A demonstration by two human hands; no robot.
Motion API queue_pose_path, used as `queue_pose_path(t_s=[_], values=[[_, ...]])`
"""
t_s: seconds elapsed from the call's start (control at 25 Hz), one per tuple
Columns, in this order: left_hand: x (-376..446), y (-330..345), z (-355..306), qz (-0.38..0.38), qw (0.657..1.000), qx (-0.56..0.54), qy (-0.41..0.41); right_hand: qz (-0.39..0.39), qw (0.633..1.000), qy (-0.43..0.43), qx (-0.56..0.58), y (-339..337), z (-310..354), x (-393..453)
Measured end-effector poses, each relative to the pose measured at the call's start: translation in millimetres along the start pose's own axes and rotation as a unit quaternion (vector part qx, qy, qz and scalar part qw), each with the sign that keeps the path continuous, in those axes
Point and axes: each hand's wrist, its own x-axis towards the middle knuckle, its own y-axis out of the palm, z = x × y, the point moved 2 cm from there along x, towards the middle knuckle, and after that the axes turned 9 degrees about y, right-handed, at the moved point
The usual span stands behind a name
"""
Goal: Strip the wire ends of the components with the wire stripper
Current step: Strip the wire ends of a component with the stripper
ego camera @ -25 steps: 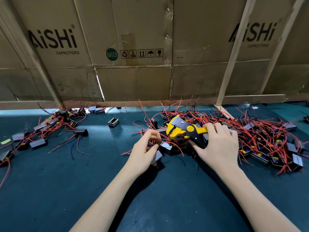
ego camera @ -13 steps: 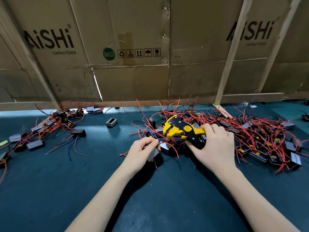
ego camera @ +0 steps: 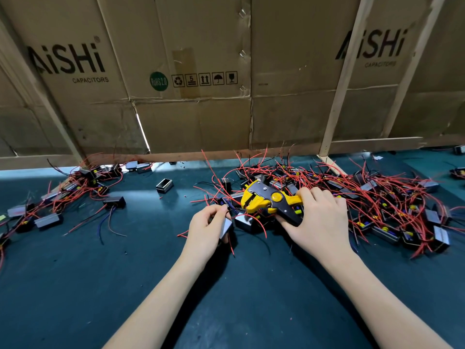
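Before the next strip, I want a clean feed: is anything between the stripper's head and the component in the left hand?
Yes. The left hand grips a component, the right hand the stripper. Between them lies another component, with red wires looping across the gap.

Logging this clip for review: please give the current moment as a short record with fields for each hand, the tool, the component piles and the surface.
left hand: left hand pinches a grey component by its wires
right hand: right hand grips the wire stripper by its handles
tool head: yellow, pointing left toward the held component
right pile: large pile of red-wired components
left pile: smaller pile
surface: dark green mat
backdrop: cardboard wall
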Motion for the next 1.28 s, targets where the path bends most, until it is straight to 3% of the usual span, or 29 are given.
queue_pose_path(t_s=[0.12, 0.32, 0.52, 1.0, 1.28], values=[[-1.5, 2.7, -2.6, 0.002, 0.998, 0.049, 0.037, 0.027, 1.000, 0.005, -0.003, 1.9, 2.0, -1.3], [-4.0, 2.9, -3.1, -0.061, 0.987, 0.132, 0.074, 0.062, 0.998, 0.011, 0.001, 4.2, 6.1, -3.4], [-7.9, 9.7, -6.3, -0.040, 0.975, 0.174, 0.130, 0.074, 0.997, 0.036, 0.013, 5.2, 9.0, -5.9], [-4.2, 6.9, -4.3, -0.036, 0.979, 0.170, 0.106, 0.087, 0.995, 0.037, -0.011, -4.9, 10.3, -0.3], [-1.0, 1.0, -7.3, -0.009, 0.983, 0.136, 0.122, -0.032, 0.999, 0.020, 0.001, -3.4, 5.0, -0.3]])
